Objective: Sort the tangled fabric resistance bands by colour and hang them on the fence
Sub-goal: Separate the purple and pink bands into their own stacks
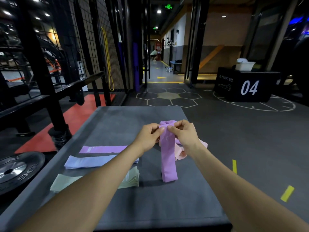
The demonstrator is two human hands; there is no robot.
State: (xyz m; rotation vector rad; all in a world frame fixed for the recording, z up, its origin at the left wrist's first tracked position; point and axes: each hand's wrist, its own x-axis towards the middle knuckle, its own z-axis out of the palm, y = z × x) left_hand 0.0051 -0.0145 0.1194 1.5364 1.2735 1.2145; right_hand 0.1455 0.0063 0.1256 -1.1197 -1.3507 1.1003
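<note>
Partly sorted: purple, blue, green stacks on table; left hand, right hand each pinch-grip purple band; pink bands left; fence hanging undone.

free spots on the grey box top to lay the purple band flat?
Bare room: the near part of the grey padded box top, in front of the green fabric bands, and the far-left part beyond the flat purple band. Crowded: left side, with purple, blue fabric bands and green rows; and the pink bands under the right hand.
</note>
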